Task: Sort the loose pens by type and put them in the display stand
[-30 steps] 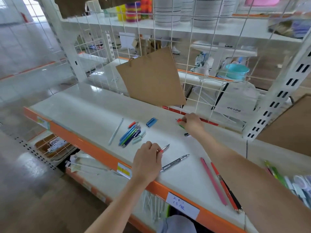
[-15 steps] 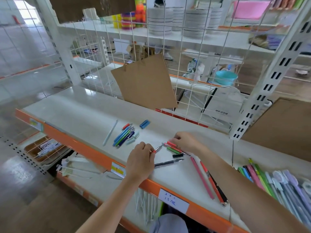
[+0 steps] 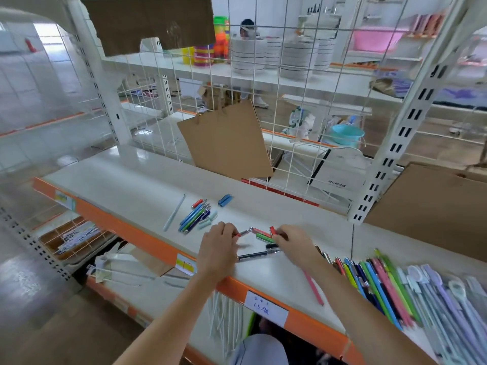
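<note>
Two bare hands work over a long white shelf [image 3: 126, 185] with an orange front lip, where loose pens are being gathered into like groups, apparently so each kind can go to the display stand together; no stand can be made out with certainty from the head view. A leaning cardboard sheet [image 3: 226, 143] rests against the wire grid at the back of the shelf. At the far right a broad fan of sorted pens [image 3: 382, 288] lies side by side, slim coloured barrels next to pale ones with round tops, seemingly a finished grouping. Further left, a small bundle of blue, green and purple pens [image 3: 195, 218] lies parallel and touching, with a pale slim pen [image 3: 174, 212] apart on its left and a blue cap-like piece [image 3: 224, 200] just behind. A pink pen [image 3: 313, 288] lies alone near the front lip. Between the hands sit a black pen [image 3: 259, 255] and short red and green pens [image 3: 263, 235], the batch judged to be under sorting now. The left hand [image 3: 218, 248], fingers curled, pinches the end of a red-tipped silver pen [image 3: 243, 232]. The right hand [image 3: 295, 246] has its fingers bent onto the short red pieces; whether it grips or only touches one cannot be told through the blur
</note>
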Available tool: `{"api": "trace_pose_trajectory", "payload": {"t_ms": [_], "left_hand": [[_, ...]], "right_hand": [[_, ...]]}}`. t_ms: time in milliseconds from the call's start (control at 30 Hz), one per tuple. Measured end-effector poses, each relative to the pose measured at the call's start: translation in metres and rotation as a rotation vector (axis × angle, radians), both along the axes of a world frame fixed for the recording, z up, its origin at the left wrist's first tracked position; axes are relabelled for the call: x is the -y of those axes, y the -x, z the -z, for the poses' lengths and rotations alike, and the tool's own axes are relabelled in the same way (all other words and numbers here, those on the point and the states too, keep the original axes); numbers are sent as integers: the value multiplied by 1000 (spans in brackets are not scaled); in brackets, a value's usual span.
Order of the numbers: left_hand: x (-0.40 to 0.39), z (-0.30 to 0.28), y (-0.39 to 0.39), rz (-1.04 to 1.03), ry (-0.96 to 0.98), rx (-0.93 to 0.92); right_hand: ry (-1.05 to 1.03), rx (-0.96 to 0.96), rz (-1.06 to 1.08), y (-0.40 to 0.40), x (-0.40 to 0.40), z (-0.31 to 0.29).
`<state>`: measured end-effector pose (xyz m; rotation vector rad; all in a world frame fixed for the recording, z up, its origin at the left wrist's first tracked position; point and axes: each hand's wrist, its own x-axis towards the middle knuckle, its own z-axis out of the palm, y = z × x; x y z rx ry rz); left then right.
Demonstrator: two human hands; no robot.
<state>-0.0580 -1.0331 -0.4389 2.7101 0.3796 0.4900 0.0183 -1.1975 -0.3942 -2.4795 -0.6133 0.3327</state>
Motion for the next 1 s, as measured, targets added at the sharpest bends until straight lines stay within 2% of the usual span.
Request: {"api": "trace_pose_trajectory", "payload": {"t_ms": [67, 133, 233, 333, 500, 767, 1000], "left_hand": [[0, -3, 0, 41, -3, 2], [1, -6, 1, 63, 41, 7], [13, -9, 5, 143, 153, 32], [43, -8, 11, 279, 218, 26], [73, 6, 11, 331, 271, 45], [66, 8, 11, 260, 362, 125], [66, 10, 13, 287, 255, 96]], "right_hand": [[-229, -153, 44, 30, 19, 1], [-351, -285, 74, 52, 34, 4], [-447, -291, 171, 60, 48, 19], [-647, -311, 314, 62, 54, 26], [-950, -461, 434, 63, 58, 27], [-899, -412, 369, 65, 62, 30], [-894, -365, 379, 65, 63, 30]]}}
